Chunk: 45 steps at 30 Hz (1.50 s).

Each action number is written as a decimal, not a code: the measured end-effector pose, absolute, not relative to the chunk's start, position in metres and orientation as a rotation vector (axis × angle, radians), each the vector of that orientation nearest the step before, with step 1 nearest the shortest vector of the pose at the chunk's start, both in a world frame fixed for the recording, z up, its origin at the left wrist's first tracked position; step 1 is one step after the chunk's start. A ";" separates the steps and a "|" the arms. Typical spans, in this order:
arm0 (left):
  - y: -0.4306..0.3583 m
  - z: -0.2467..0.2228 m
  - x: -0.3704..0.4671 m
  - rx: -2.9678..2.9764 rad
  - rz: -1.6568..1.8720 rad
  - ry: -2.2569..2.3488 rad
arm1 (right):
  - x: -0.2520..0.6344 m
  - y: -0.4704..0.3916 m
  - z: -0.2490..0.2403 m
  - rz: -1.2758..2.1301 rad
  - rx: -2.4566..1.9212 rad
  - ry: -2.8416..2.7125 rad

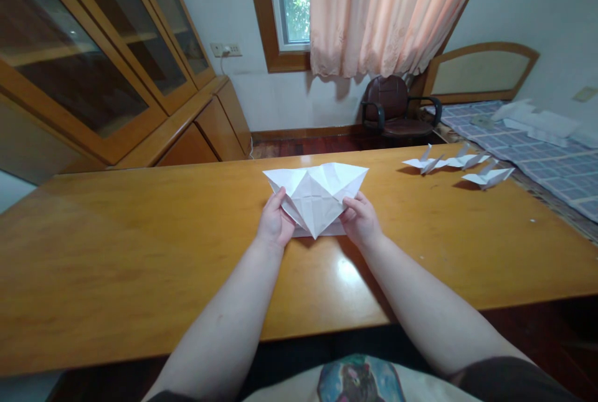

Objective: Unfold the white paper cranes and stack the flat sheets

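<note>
A partly folded sheet of white paper (314, 199) is held up just above the wooden table, its creased flaps spread wide at the top and a point facing down toward me. My left hand (276, 220) pinches its left edge, thumb on the front. On the opposite edge, my right hand (360, 218) grips with the thumb in front and the other fingers behind. Under the folded sheet, more white paper (322, 230) shows as a strip; whether it lies on the table I cannot tell.
Several folded paper cranes (488, 176) stand at the table's far right. The wooden table (140, 265) spans the view. Beyond it are a brown office chair (392, 106), a bed (537, 140) with a checked cover, and a glass-doored cabinet (107, 103) at left.
</note>
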<state>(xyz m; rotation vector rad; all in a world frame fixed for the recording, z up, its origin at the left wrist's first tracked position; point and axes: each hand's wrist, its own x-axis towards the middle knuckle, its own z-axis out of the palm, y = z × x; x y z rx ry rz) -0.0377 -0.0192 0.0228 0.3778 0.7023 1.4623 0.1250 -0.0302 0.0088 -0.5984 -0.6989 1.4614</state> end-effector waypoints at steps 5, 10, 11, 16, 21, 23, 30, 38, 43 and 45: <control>-0.018 0.025 -0.043 0.352 1.392 0.695 | 0.130 -0.032 0.011 1.775 -0.387 -0.686; -0.018 0.022 -0.046 0.481 1.332 0.691 | 0.134 -0.030 0.010 2.130 -0.412 -0.626; -0.018 0.022 -0.045 0.511 1.322 0.673 | 0.134 -0.030 0.010 2.151 -0.427 -0.612; -0.019 0.022 -0.043 0.619 1.260 0.617 | 0.130 -0.030 0.013 2.171 -0.482 -0.591; -0.017 0.018 -0.045 0.672 1.245 0.694 | 0.135 -0.022 0.006 2.156 -0.469 -0.607; -0.016 0.016 -0.046 0.705 1.242 0.741 | 0.138 -0.019 0.001 2.108 -0.506 -0.633; -0.008 0.017 -0.059 0.785 1.295 0.872 | 0.146 -0.016 0.007 2.031 -0.624 -0.756; -0.011 0.025 -0.070 0.897 1.129 0.878 | 0.153 -0.018 0.012 2.096 -0.639 -0.752; -0.009 0.024 -0.072 0.929 1.139 0.929 | 0.154 -0.017 0.013 2.042 -0.675 -0.747; -0.007 0.022 -0.073 0.928 1.198 0.977 | 0.152 -0.014 0.010 1.997 -0.718 -0.737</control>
